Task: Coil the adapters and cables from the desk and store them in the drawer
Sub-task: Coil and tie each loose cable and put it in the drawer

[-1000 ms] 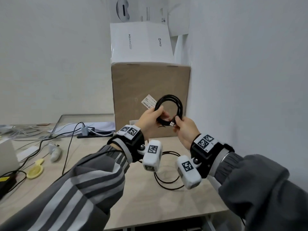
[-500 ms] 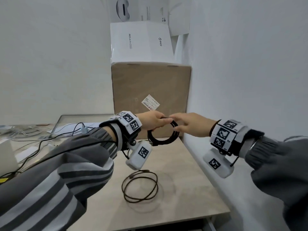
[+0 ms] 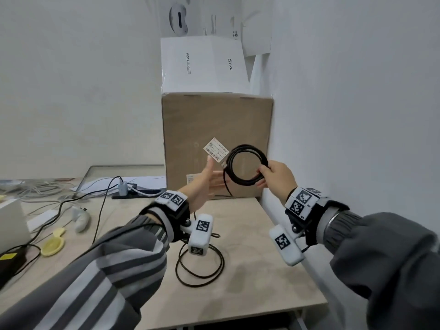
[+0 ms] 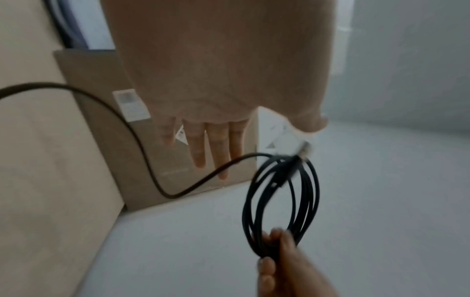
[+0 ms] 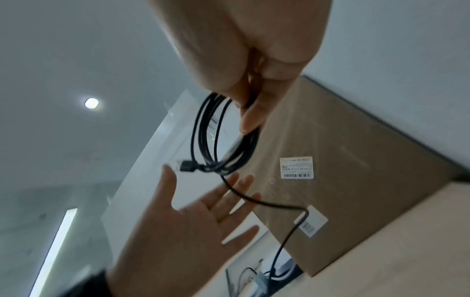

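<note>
- Head view: the coiled black cable (image 3: 246, 165) is held upright in the air in front of the cardboard box (image 3: 190, 125), above the far right corner of the desk (image 3: 250, 277).
- The coil is pinched at its right side between thumb and curled fingers of the right hand (image 3: 276, 177).
- The left hand (image 3: 204, 184) is held just left of the coil, palm turned toward it, fingers straight and spread; nothing is gripped by it.
- A loose tail of the cable is seen hanging from the lower left of the coil, in front of the left fingers.
- Left wrist view: the metal plug (image 4: 304, 149) at the top of the coil is shown, blurred; it is barely made out from the head.
- Right wrist view: a dark connector (image 5: 187, 165) projecting from the coil toward the left palm is shown, and the tail is seen running down across the box front.
- Whether the left fingers touch the tail cannot be told.
- A second, thinner cable (image 3: 200, 265) is laid in a loose loop on the desk below the hands, partly hidden by the left wrist camera.
- A white box (image 3: 202, 63) is stacked on the cardboard box.
- Other cords and a yellow object (image 3: 52, 244) are seen at the left of the desk.
</note>
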{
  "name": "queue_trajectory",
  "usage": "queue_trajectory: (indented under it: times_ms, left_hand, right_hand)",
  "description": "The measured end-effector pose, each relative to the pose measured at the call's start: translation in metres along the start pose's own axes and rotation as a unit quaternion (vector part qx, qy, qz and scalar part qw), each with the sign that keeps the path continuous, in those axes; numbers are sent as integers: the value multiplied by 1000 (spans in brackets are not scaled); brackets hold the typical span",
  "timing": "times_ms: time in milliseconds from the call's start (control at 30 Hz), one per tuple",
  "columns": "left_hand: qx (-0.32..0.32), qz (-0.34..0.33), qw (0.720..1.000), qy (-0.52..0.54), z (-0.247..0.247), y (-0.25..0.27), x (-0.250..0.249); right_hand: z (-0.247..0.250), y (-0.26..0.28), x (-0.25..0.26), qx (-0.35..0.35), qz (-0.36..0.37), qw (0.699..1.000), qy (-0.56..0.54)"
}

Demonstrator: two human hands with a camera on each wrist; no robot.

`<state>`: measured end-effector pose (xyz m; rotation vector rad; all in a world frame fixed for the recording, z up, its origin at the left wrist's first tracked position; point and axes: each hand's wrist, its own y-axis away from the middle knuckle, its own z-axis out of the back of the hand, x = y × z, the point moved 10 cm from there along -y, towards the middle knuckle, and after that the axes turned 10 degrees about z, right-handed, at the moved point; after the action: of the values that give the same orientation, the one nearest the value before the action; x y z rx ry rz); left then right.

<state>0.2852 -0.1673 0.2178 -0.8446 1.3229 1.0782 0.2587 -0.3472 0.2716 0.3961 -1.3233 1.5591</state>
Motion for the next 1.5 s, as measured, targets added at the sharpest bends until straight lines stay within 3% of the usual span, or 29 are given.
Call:
queue_trajectory:
  times_ms: [133,267,333,433,533,600,667,700,767,867,967,1033,1100,1200,1267,1367,1433,1500]
  left_hand:
    - [63,-52,997,-13,-35,14,-8]
    - [4,-63,996,60,-31,-1,-14]
    - [-15,-53,991,123,-22,-9,-12]
    - [17,-45,983,176,-19,-8,-14]
    - [5,-34,995,89,-8,-6,-15]
    - [-6,-24,999,-21,-2,-4,-16]
    - [20,-16,985,-170,-11,1,-18]
    - [35,-17,968,-248,-19,3,-18]
    - [49,-33,920,-387,-37,6,-21]
    - [38,-47,872,-485,-50,5,-25]
    - [26,-67,874,-481,-48,4,-28]
    - [20,-83,887,-453,-43,6,-28]
    - [-1,-104,919,-380,-34,6,-28]
    - [-45,-105,976,-183,-7,3,-20]
    - [-39,-71,993,-81,-2,-1,-4]
    - [-8,-16,998,-52,-18,-7,17]
    - [5,-12,999,-36,-30,-8,16]
    - [1,-40,998,53,-31,-8,5]
  right_hand:
    - [-18,13,-22,-56,-80,982,-164]
    - [-54,34,-41,-57,-145,957,-243]
    - [-68,44,-48,-22,-178,951,-252]
    - [-88,58,-48,119,-209,946,-219]
    - [-74,59,-40,276,-135,950,52]
    - [-44,41,-23,267,-29,932,244]
    - [-21,27,11,201,90,926,308]
    - [-23,27,30,202,157,919,301]
    - [-46,37,50,272,243,877,313]
    - [-70,39,34,345,225,807,423]
    - [-66,29,28,342,208,793,459]
    - [-66,26,29,331,209,810,436]
    - [-59,23,26,292,190,855,384]
    - [-33,16,11,156,113,956,221]
    - [-19,20,-8,55,40,994,89]
    - [-25,36,-42,-53,-77,990,-106]
    - [-37,46,-55,-92,-137,961,-224]
    - [-53,54,-60,-87,-176,934,-298]
